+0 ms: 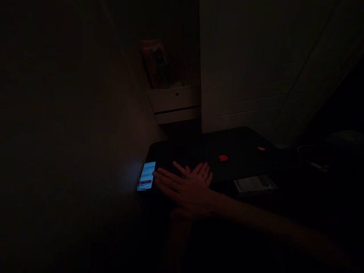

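In dim light, my right hand [184, 189] lies across the top of my left hand [202, 172] above a dark table [187, 151]. The right fingers are stretched out and apart, pointing left, their tips close to a lit phone [148, 174]. Whether they touch its edge I cannot tell. Most of my left hand is covered; its spread fingers show beyond the right wrist. I see nothing held in either hand. Further right on the table sits a small, lumpy red-orange piece [223, 158].
A second small reddish piece [261, 149] lies near the table's right end. A printed sheet or booklet [255, 183] is at the near right edge. Behind stand a drawer unit [176, 102] and a pale panel [241, 68]; a wall [99, 113] runs along the left.
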A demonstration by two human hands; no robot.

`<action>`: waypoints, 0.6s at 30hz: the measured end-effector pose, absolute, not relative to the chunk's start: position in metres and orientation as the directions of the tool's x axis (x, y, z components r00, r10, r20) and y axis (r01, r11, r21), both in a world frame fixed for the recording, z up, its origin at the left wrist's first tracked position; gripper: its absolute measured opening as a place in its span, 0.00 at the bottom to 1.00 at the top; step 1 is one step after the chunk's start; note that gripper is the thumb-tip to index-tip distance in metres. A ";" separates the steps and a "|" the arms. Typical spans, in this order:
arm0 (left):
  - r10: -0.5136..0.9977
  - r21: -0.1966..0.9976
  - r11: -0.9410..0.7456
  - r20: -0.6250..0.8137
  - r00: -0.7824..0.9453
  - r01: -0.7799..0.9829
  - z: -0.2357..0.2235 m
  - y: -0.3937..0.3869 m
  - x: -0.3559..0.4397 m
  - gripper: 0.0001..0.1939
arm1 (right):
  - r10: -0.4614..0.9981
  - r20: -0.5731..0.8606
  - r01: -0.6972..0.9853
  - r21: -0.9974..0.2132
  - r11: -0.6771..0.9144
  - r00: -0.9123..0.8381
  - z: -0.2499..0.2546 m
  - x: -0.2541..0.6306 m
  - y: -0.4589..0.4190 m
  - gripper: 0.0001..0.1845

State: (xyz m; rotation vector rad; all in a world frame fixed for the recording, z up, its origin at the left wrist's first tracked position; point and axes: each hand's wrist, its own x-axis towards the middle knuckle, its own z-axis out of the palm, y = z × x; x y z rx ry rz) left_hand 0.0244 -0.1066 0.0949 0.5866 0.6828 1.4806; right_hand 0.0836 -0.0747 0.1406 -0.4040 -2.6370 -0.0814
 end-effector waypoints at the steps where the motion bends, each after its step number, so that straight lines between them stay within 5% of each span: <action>1: 0.999 0.707 0.039 -0.054 0.001 -0.706 0.098 -0.107 0.022 0.35 | 0.335 0.487 0.358 -0.050 0.933 -0.807 0.142 0.082 -0.075 0.41; 7: 0.981 0.657 -0.149 0.003 -0.194 -0.739 0.130 -0.103 0.011 0.26 | 0.429 0.668 0.382 -0.228 0.896 -0.608 0.140 0.080 -0.072 0.40; 9: 0.986 0.690 -0.122 0.002 -0.167 -0.713 0.138 -0.103 0.016 0.26 | 0.552 0.729 0.404 -0.398 0.823 -0.406 0.137 0.078 -0.072 0.36; 12: 0.988 0.756 -0.140 0.061 -0.145 -0.639 0.147 -0.110 0.026 0.26 | 0.700 0.676 0.366 -0.607 0.706 -0.230 0.136 0.077 -0.074 0.31; 18: 0.978 0.813 -0.195 0.202 -0.048 -0.548 0.162 -0.121 0.034 0.28 | 0.752 0.645 0.200 -0.725 0.658 -0.137 0.147 0.087 -0.082 0.40</action>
